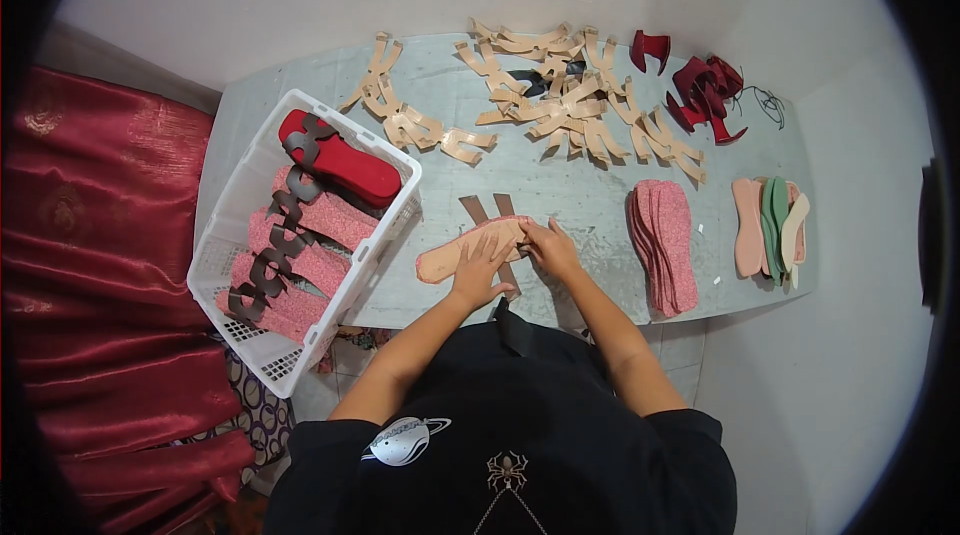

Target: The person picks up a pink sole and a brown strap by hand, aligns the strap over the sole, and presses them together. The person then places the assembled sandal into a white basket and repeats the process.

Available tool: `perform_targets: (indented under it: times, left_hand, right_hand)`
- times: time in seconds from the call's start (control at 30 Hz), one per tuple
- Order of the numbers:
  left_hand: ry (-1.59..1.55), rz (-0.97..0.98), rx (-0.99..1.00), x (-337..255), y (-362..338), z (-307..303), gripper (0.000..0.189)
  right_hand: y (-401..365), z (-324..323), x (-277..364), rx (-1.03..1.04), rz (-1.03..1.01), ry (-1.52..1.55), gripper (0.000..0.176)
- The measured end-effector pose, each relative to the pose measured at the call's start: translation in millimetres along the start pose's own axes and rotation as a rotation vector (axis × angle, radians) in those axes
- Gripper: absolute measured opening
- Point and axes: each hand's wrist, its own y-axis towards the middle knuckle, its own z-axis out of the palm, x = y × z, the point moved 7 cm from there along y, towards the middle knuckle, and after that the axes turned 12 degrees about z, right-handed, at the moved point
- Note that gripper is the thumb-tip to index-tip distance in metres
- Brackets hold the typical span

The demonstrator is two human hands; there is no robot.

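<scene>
A beige insole (445,263) with a pink edge lies on the table, over a brown crossed strap (473,206) whose ends stick out above and below it. My left hand (480,276) rests flat on the insole with its fingers spread. At the insole's right end, the fingers of my right hand (549,249) are pressed together by its edge and the strap. What they pinch there is hidden.
A white basket (412,178) at the left holds pink soles with dark straps and one red sandal (350,163). Beige straps (565,107) lie along the back, near red strap pieces (705,95). Pink soles (662,245) and mixed green and beige soles (775,220) are stacked right.
</scene>
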Motion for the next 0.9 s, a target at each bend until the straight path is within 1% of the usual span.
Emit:
perform_targets:
  times: [0.1,0.2,0.4,0.6,0.67,0.7,0.77,0.8,0.87,0.9]
  left_hand:
    - [0.013,0.012,-0.001,0,0,0,0.087]
    - [0.022,0.022,0.003,-2,0,-2,0.084]
    - [0.019,0.022,0.01,-2,0,-2,0.082]
    - [0.011,0.019,-0.01,-3,1,-2,0.083]
    - [0.019,0.021,-0.005,-3,1,-2,0.083]
    - [0.02,0.021,-0.005,-2,2,-2,0.083]
    - [0.038,0.03,-0.015,-3,1,-3,0.083]
    - [0.038,0.03,-0.015,-3,2,-3,0.083]
    - [0.019,0.003,0.032,-2,2,-1,0.085]
    - [0.018,0.003,0.032,-2,2,-2,0.085]
  right_hand:
    - [0,2,-3,0.015,0.028,0.0,0.047]
    - [-1,0,-2,-0.03,0.008,0.022,0.047]
    - [-1,4,-5,0.007,0.055,0.029,0.046]
    - [-2,6,-6,0.009,0.075,0.043,0.038]
    - [-3,8,-10,0.084,0.182,0.142,0.039]
    - [-3,6,-8,0.084,0.181,0.142,0.039]
    - [-3,0,-2,0.006,0.134,0.039,0.048]
    - [-3,-2,-1,0.006,0.134,0.039,0.048]
    - [-2,-12,0,-0.042,0.255,-0.08,0.063]
    - [0,-12,0,-0.041,0.255,-0.08,0.063]
